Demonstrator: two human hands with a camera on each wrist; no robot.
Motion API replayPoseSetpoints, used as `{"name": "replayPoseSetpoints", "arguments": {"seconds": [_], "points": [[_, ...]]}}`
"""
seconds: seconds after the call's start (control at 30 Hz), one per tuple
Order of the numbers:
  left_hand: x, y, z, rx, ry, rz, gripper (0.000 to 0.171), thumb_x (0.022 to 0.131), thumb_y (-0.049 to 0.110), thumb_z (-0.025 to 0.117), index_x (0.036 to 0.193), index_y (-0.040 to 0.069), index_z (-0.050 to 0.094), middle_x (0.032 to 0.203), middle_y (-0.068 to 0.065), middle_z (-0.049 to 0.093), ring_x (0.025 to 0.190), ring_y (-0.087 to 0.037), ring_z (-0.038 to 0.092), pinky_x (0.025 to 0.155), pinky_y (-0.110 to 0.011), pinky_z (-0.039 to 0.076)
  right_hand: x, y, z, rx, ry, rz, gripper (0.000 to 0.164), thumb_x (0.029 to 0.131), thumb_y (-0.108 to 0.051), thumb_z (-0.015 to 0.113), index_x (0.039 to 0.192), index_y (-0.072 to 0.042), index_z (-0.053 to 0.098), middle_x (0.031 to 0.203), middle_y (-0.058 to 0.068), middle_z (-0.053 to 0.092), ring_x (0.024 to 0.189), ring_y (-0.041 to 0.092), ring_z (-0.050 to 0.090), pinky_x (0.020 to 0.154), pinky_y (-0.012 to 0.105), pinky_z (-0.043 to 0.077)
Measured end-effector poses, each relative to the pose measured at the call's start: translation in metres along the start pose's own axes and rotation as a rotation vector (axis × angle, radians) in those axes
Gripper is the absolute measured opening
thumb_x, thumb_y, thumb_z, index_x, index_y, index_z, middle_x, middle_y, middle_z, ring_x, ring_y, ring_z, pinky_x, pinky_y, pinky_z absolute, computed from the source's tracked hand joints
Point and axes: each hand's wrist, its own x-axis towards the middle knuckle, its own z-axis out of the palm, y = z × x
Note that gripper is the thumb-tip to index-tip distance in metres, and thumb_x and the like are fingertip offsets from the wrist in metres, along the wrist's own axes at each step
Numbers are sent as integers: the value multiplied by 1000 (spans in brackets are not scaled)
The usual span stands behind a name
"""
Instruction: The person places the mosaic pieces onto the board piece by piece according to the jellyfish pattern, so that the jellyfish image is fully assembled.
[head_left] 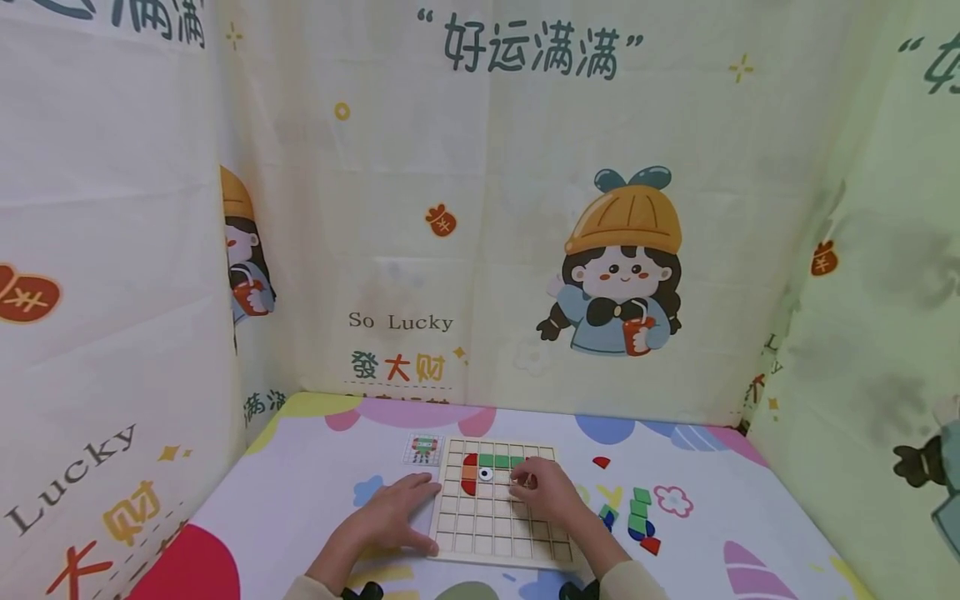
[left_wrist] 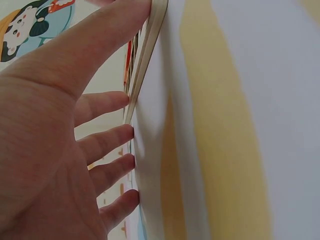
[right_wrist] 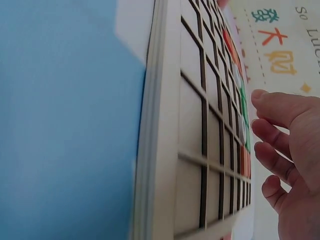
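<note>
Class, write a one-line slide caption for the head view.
Left hand touching the grid board, right hand over it near green tiles, a picture card by its far left corner.

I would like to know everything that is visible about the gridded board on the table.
The gridded board is pale and looks wooden, with a layered edge and thin raised strips dividing it into square cells. It lies flat on the patterned table surface. Red, orange and green pieces and a white eye-like piece occupy some far cells; the near rows look bare. The left hand touches its left edge; the right hand is over its right part.
</note>
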Motion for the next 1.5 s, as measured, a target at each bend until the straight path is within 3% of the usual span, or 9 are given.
{"name": "replayPoseSetpoints", "arguments": {"seconds": [0.23, 0.53, 0.83, 1.1, 1.5], "points": [[0, -1, 0, 6, 11, 22, 93, 65, 60, 80, 143, 21, 48, 153, -7, 39, 141, -36, 35, 111, -62, 31, -14, 25, -20, -4, 59, 48, 14, 83, -17, 75, 96, -12, 73, 83, -6, 61, 71, 11, 47, 55, 20, 41], [1, -1, -2, 2, 16, 29, 94, 65, 59, 80, 143, 20, 47, 154, -8, 37, 142, -37, 33, 111, -63, 30, -35, 56, -45, -12, 125, 207, 14, 81, -16, 77, 93, -15, 72, 80, -5, 60, 66, 11, 46, 50, 20, 41], [2, -2, 0, 10, 9, 16, 94, 64, 62, 79, 143, 23, 47, 154, -6, 37, 142, -36, 34, 111, -62, 31, -60, 89, -71, -34, 149, 300, 15, 81, -13, 77, 95, -13, 72, 83, -3, 62, 71, 13, 47, 58, 20, 41], [-1, -1, 0, 8, 12, 6, 93, 64, 60, 81, 143, 22, 48, 153, -7, 39, 140, -36, 36, 110, -63, 32, -72, 115, -92, -115, 107, 379, 21, 82, -15, 76, 102, -9, 72, 89, 0, 62, 75, 15, 48, 61, 24, 42], [-3, 0, -1, -1, 19, 11, 93, 64, 60, 80, 142, 21, 48, 153, -7, 39, 140, -36, 35, 110, -63, 31, -77, 124, -102, -64, 88, 458, 22, 82, -14, 76, 102, -4, 72, 88, 4, 61, 78, 18, 49, 64, 25, 46]]}}
